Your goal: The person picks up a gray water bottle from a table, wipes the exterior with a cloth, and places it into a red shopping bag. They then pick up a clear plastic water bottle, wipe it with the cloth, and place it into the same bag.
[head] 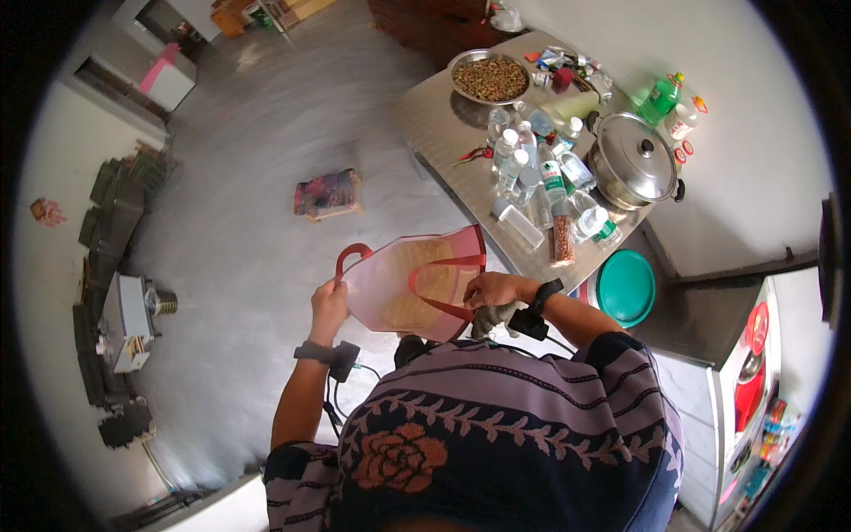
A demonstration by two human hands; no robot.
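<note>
A pale pink translucent bag (379, 292) with red edging and red handles is spread in front of my body, and something yellowish shows through it. On its left edge, near one red handle, my left hand (329, 304) is closed. The fingers of my right hand (495, 290) are closed on the bag's right edge, beside the other handle. A grey cloth-like thing (492, 320) lies just below my right hand; whether that hand touches it I cannot tell. Both wrists wear black straps with small boxes and cables.
To the right stands a metal-topped table (432, 113) with plastic bottles (518, 166), a bowl of small brownish pieces (490, 80) and a lidded steel pot (635, 159). A teal round lid (625, 288) is beside the table. A low stool (328, 195) stands on the floor ahead.
</note>
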